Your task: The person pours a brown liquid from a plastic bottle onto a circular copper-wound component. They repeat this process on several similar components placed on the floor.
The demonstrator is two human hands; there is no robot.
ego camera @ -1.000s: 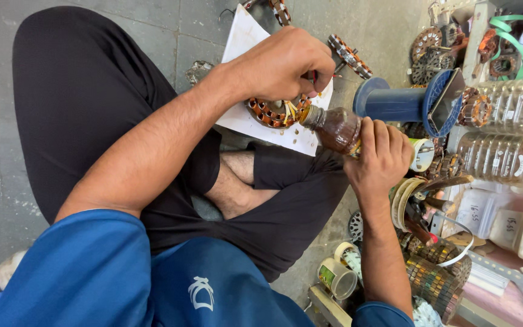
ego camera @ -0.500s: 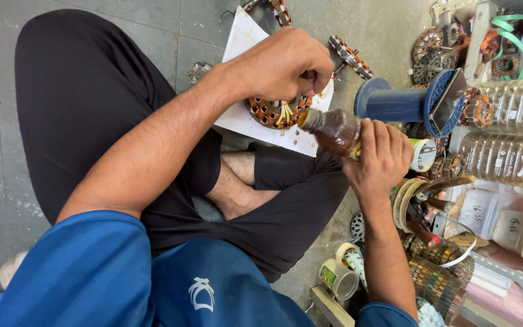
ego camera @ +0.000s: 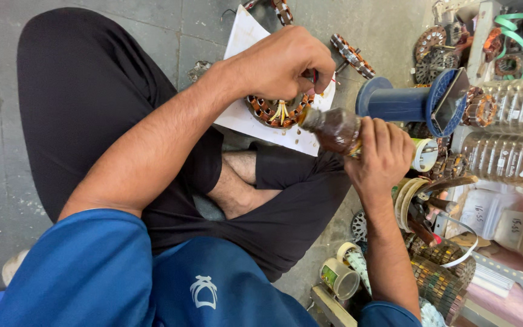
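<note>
Your left hand (ego camera: 286, 63) presses down on the copper-wound stator ring (ego camera: 276, 111), grip closed over its rim; the ring lies on white paper (ego camera: 255, 121) on the floor. Your right hand (ego camera: 382, 154) wraps tightly round a brown bottle (ego camera: 334, 128), tilted, its neck touching the ring's edge. A blue spool (ego camera: 404, 103) lies just beside.

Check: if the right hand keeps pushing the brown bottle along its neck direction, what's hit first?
Likely the wound stator ring on the white paper; the bottle in the right hand tips toward it. Contact is unclear.
</note>
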